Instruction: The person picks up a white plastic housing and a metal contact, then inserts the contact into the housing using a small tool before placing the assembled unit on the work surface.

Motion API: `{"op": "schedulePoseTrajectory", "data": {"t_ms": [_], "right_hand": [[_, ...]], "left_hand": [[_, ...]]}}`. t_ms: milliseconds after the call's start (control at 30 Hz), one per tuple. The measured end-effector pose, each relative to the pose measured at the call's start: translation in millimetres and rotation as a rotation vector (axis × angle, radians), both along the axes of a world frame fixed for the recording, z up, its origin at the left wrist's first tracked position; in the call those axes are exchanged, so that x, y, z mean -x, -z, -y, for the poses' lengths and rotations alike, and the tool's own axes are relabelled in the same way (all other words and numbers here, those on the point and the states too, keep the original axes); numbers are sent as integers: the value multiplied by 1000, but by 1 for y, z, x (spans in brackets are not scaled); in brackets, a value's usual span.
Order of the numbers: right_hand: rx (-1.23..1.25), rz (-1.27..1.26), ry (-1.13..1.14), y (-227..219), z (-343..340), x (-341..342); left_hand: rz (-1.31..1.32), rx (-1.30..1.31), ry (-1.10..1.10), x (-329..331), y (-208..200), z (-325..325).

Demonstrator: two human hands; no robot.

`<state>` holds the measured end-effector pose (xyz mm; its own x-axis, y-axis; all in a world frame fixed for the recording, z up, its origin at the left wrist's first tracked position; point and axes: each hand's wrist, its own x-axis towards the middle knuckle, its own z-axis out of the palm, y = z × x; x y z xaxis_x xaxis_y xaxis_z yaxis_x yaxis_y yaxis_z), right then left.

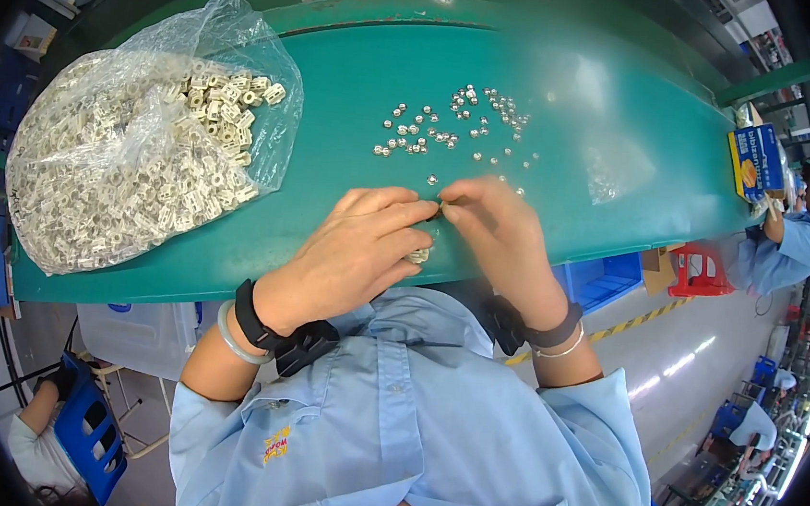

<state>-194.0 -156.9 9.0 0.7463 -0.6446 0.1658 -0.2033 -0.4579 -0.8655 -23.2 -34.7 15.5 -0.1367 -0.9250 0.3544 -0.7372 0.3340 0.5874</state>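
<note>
Both hands, left [357, 249] and right [498, 237], pinched one small part [440, 208] between fingertips just below the nuts [454, 127]; I judged fitting underway, needing steady alignment.

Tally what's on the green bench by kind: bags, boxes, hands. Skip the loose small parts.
Clear plastic bag of pale parts: 1
Blue box at the far right edge: 1
Hands on the green bench: 2, left hand and right hand
Total: 4
</note>
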Motion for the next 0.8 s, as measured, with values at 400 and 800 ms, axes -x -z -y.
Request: {"op": "schedulePoseTrajectory", "data": {"t_ms": [400,800], "right_hand": [[168,143,43,-3,3,5],[227,138,14,3,1,-2]], "left_hand": [[53,-68,47,0,2,0],[-159,-5,-103,-8,1,-10]]}}
